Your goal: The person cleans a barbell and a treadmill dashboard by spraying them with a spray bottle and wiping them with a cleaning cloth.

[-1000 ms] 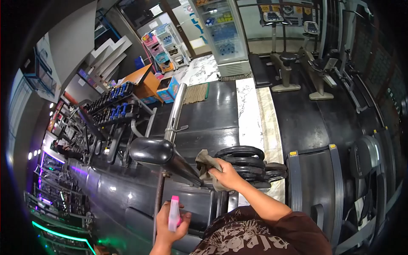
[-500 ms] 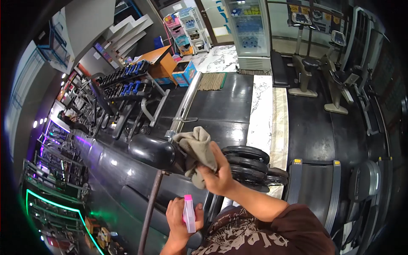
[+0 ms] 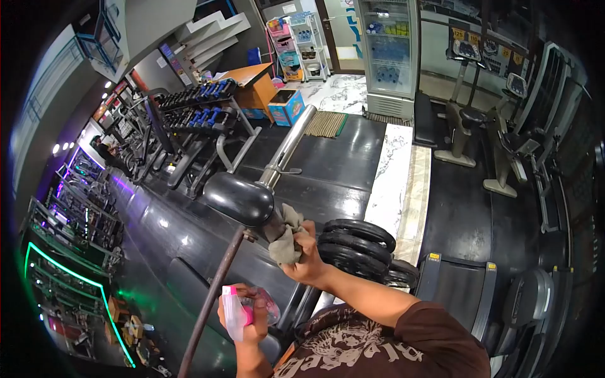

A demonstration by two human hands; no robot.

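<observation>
A grey-beige cloth (image 3: 285,244) is bunched in my right hand (image 3: 310,261), whose fingers are closed around it. The cloth lies against the dark metal part just below a shiny black rounded pad (image 3: 239,198). From the pad's far side a chrome bar sleeve (image 3: 291,143) sticks out, and a brown metal bar (image 3: 211,299) slants down toward me. Lower left, my left hand (image 3: 257,322) is wrapped round a spray bottle (image 3: 234,318) with a pink-and-white trigger head; its clear body partly shows behind the fingers.
Black weight plates (image 3: 356,242) are stacked just right of my right hand. A dumbbell rack (image 3: 217,129) stands ahead on the left, a drinks fridge (image 3: 389,69) at the back. Treadmills (image 3: 457,296) and exercise bikes (image 3: 463,120) line the right. A person (image 3: 107,154) is far left.
My right hand has brought the cloth down and left against the metal by the pad. My left hand has moved left with the spray bottle, which has turned. The view has shifted slightly.
</observation>
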